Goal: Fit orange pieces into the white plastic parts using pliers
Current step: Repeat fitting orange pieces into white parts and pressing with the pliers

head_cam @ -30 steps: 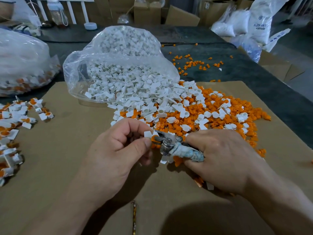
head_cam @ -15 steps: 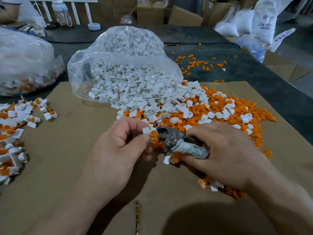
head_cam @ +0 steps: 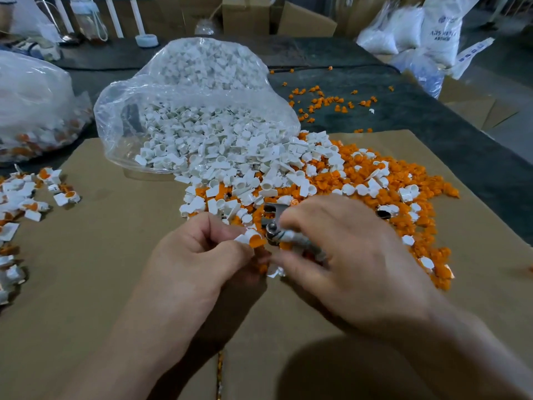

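Observation:
My left hand (head_cam: 199,255) pinches a white plastic part with an orange piece (head_cam: 253,239) in it between thumb and fingers. My right hand (head_cam: 352,255) grips the metal pliers (head_cam: 274,223) by their wrapped handles; the jaws stand open just right of and above the held part. Behind both hands a mixed heap of loose white parts (head_cam: 239,186) and orange pieces (head_cam: 403,183) lies on the brown cardboard (head_cam: 115,255).
A clear plastic bag (head_cam: 187,90) spills white parts at the back centre. Several fitted white-and-orange parts (head_cam: 26,197) lie at the left edge. Another filled bag (head_cam: 34,105) sits at far left. Stray orange pieces (head_cam: 326,102) dot the dark table behind.
The pliers' jaws have lifted off the held part and opened. My left hand now shows the white part with the orange piece at its fingertips.

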The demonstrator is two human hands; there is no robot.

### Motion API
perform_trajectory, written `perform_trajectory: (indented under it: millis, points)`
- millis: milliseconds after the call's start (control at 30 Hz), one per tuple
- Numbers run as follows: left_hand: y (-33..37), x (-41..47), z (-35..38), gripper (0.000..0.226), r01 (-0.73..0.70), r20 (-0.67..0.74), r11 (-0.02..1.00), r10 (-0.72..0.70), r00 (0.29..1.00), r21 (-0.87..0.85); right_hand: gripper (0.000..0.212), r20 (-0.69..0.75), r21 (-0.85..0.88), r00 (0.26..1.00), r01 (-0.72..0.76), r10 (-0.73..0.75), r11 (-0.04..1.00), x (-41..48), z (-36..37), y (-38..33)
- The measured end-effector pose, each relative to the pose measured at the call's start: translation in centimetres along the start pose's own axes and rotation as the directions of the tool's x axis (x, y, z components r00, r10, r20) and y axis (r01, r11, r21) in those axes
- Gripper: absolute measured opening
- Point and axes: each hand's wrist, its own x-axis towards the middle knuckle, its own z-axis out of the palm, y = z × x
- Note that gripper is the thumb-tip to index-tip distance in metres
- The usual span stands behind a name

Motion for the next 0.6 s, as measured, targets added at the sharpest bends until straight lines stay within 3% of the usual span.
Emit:
perform_trajectory:
  millis: [100, 200, 367, 600]
  points:
    - [0.2, -0.6, 0.2, 0.028, -0.104, 0.018, 0.984, 0.102, 0.995, 0.147, 0.019, 0.062, -0.015, 0.995, 0.077, -0.076, 0.997, 0.2, 0.2, -0.6]
    - [0.3, -0.9, 0.0, 0.043, -0.187, 0.032, 0.952, 0.185, 0.982, 0.24, 0.022, 0.033, -0.026, 0.996, 0.086, -0.085, 0.996, 0.0, -0.1, -0.3]
    - [0.1, -1.1, -0.1, 0.042, -0.272, 0.035, 0.92, 0.273, 0.961, 0.281, 0.024, -0.041, 0.031, 0.994, 0.099, -0.098, 0.995, -0.4, 0.1, -0.8]
    - [1.3, -1.5, -0.5, 0.03, -0.477, 0.185, 0.744, 0.446, 0.876, 0.468, 0.016, -0.052, 0.089, 0.992, 0.12, -0.115, 0.989, -0.6, 0.0, -1.0]
